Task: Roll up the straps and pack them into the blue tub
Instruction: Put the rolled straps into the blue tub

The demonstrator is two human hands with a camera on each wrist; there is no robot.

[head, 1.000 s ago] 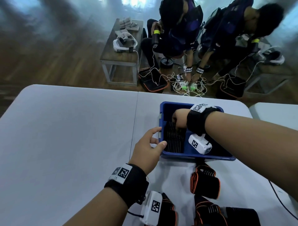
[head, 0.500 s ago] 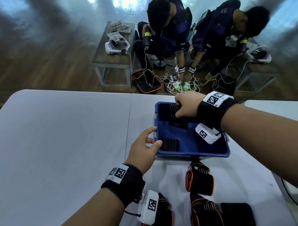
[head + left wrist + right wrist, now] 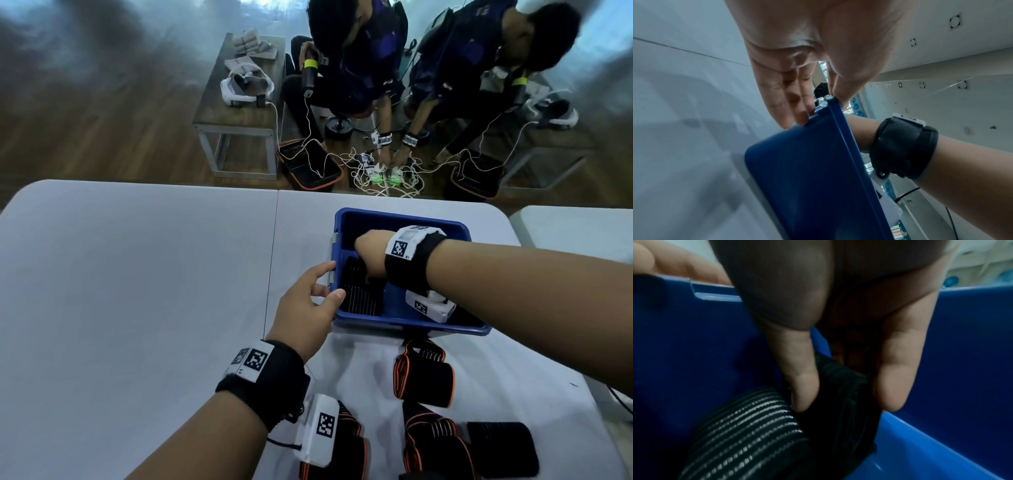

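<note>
White table [image 3: 137, 308]: left hand [image 3: 305, 310] pinches the blue tub [image 3: 404, 320] rim at nine o'clock; right hand [image 3: 371, 253] grips a rolled strap [image 3: 840, 402] inside.

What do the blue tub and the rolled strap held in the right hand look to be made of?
Blue tub: apparently moulded plastic, smooth and slightly glossy, with a thin rigid rim and rounded corners.
Rolled strap pinched by the right hand: looks like black woven elastic fabric, matte; the roll beside it shows ribbed lines with shiny pale stripes, possibly grip threads.
</note>
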